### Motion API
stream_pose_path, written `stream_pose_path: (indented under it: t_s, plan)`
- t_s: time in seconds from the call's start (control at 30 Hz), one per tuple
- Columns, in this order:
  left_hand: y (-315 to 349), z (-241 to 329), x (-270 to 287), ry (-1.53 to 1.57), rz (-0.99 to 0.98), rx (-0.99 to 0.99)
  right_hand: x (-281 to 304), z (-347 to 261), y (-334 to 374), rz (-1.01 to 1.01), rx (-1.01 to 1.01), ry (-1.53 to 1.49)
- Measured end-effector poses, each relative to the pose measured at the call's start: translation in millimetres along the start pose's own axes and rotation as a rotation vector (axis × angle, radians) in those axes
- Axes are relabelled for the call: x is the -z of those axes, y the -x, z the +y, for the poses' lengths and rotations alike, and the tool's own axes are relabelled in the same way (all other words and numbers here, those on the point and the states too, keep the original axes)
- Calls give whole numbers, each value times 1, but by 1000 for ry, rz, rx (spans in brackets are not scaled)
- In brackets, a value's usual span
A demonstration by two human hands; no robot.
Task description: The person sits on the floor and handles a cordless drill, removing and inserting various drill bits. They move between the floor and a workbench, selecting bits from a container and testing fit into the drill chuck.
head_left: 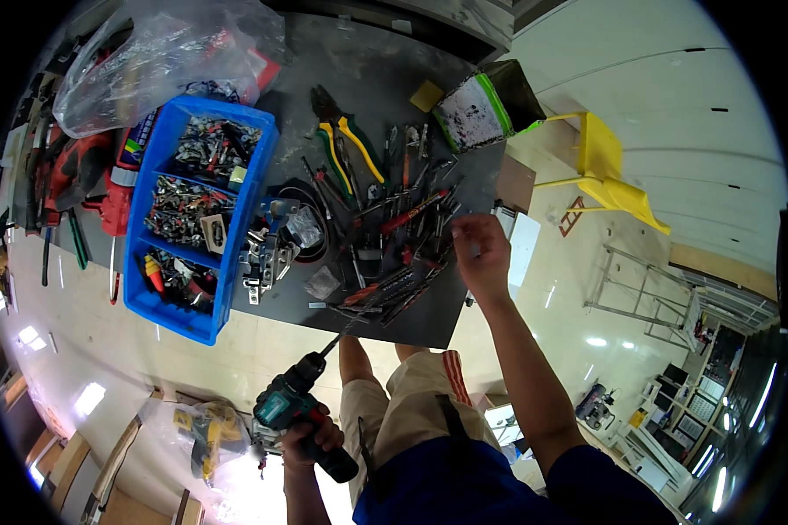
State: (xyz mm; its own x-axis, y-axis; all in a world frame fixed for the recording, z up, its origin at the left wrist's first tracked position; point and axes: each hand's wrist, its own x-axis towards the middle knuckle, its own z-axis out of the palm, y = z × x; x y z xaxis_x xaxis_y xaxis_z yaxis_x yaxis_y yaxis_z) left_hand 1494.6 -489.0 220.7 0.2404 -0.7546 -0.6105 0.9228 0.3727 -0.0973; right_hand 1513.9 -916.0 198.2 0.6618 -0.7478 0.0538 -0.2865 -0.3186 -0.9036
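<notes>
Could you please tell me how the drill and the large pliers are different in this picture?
The drill is in the left hand; the pliers lie on the table. The drill is teal and black; the pliers have yellow and green handles. The drill has one grip; the pliers have two handles, spread apart. Both are tools.

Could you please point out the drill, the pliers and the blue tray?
Drill (pixel 277 402): head view, on its teal motor housing.
Pliers (pixel 360 141): head view, on the handle nearer picture right.
Blue tray (pixel 245 219): head view, on its right side wall.
</notes>
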Motion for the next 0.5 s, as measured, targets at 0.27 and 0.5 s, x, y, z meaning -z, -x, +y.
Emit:
stream_pose_path:
  t_s: [0.27, 0.5]
  plan:
    - [-1, -15, 11, 58, -29, 63, -60, -43, 21, -538, 456, 429]
    - [7, -21, 18, -2, -40, 18, -54, -45, 17, -488, 412, 586]
